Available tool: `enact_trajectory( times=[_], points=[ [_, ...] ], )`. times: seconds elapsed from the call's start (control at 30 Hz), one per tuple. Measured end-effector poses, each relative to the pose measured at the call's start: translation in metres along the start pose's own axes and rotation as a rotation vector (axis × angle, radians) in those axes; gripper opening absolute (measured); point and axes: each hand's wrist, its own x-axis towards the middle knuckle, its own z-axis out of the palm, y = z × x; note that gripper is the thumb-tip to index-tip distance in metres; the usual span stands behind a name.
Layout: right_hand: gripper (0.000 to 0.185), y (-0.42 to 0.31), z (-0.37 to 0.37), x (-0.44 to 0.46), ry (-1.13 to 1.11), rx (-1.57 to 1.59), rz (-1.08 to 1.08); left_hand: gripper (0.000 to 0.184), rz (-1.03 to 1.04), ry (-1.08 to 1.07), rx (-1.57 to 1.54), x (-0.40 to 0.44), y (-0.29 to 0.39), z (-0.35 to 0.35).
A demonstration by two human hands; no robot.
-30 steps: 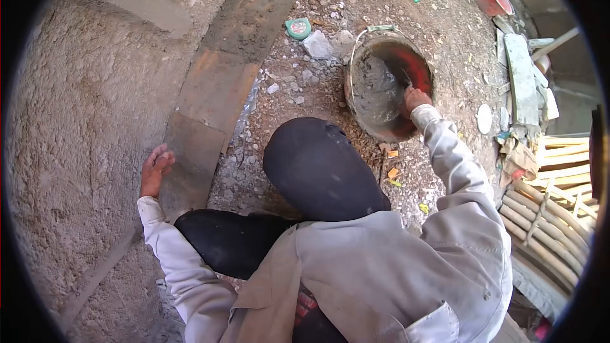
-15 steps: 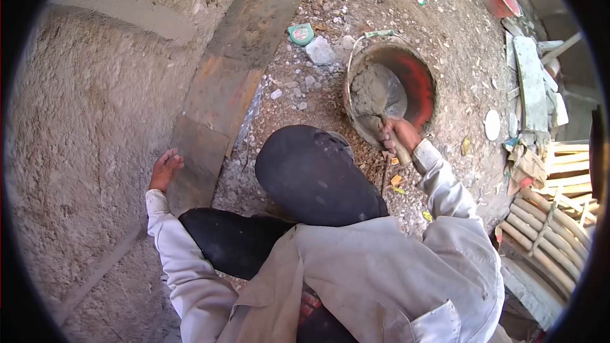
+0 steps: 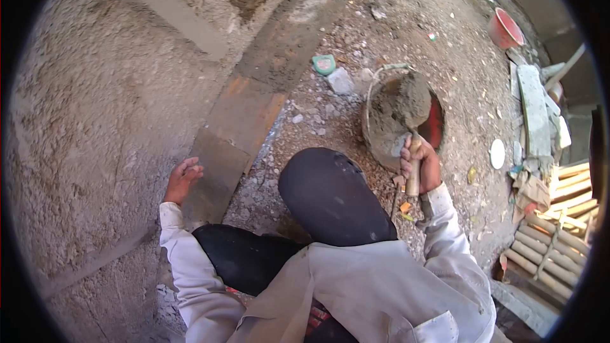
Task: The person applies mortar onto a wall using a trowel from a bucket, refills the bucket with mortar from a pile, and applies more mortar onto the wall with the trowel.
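My right hand [image 3: 424, 164] grips the wooden handle of a trowel [image 3: 413, 174]. A thick heap of wet grey mortar [image 3: 412, 98] covers the trowel's blade, held over the mouth of a bucket [image 3: 366, 121]. More mortar lies inside the bucket, whose inner wall shows red on the right. My left hand [image 3: 182, 181] is empty, its fingers loosely bent and apart, beside the rough plastered wall [image 3: 108, 108] and over the near end of the flat boards [image 3: 219, 165] along its foot. Whether it touches either one I cannot tell.
A green tape measure [image 3: 324, 64] lies by a broken grey block [image 3: 341, 81] beyond my knee. Rubble covers the ground. To the right are a red tub [image 3: 506, 28], a white disc [image 3: 497, 153], planks [image 3: 535, 108] and a stack of poles [image 3: 546, 248].
The trowel has risen out of the bucket's mortar with a heap on its blade, and my right hand has turned with it. The whole view has shifted; my left hand stays by the wall.
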Motion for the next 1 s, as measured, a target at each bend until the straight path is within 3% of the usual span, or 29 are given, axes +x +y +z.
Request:
enact_trajectory(
  times=[0.2, 0.33, 0.4, 0.43, 0.47, 0.53, 0.57, 0.63, 0.67, 0.8, 0.83, 0.97, 1.0],
  points=[
    [0.033, 0.016, 0.108, 0.043, -0.12, 0.145, -0.461, 0.057, 0.006, -0.014, -0.079, -0.013, -0.041, -0.03],
    [0.037, 0.065, 0.203, 0.137, -0.028, 0.166, -0.708, 0.052, -0.039, 0.091, -0.081, -0.044, -0.056, -0.039],
    [0.045, 0.09, 0.272, 0.181, 0.181, 0.158, -0.662, 0.05, -0.095, 0.152, -0.023, -0.057, -0.066, -0.049],
    [0.049, 0.113, 0.306, 0.217, 0.406, -0.059, -0.739, 0.05, -0.124, 0.179, 0.012, -0.062, -0.073, -0.054],
    [0.052, 0.118, 0.346, 0.232, 0.467, -0.142, -0.474, 0.049, -0.153, 0.201, 0.045, -0.065, -0.079, -0.056],
    [0.057, 0.151, 0.41, 0.28, 0.302, -0.217, -0.382, 0.047, -0.243, 0.223, 0.03, -0.07, -0.09, -0.061],
    [0.059, 0.141, 0.43, 0.266, 0.116, -0.292, -0.252, 0.047, -0.296, 0.227, 0.021, -0.072, -0.093, -0.063],
    [0.065, 0.129, 0.459, 0.211, -0.037, -0.373, -0.424, 0.045, -0.291, 0.236, 0.008, -0.077, -0.099, -0.066],
    [0.067, 0.129, 0.46, 0.191, -0.126, -0.383, -0.532, 0.045, -0.284, 0.221, 0.009, -0.079, -0.105, -0.067],
    [0.062, 0.116, 0.399, 0.133, -0.362, -0.348, -0.423, 0.05, -0.261, 0.149, -0.106, -0.064, -0.095, -0.059],
    [0.059, 0.091, 0.355, 0.107, -0.396, -0.395, -0.36, 0.051, -0.244, 0.142, -0.116, -0.058, -0.089, -0.056],
    [0.028, 0.048, 0.174, 0.087, -0.162, -0.712, -0.473, 0.054, -0.102, 0.156, -0.19, -0.058, -0.043, -0.039],
    [0.022, 0.045, 0.109, 0.096, -0.018, -0.998, -0.679, 0.055, -0.065, 0.143, -0.2, -0.056, -0.038, -0.04]
  ],
)
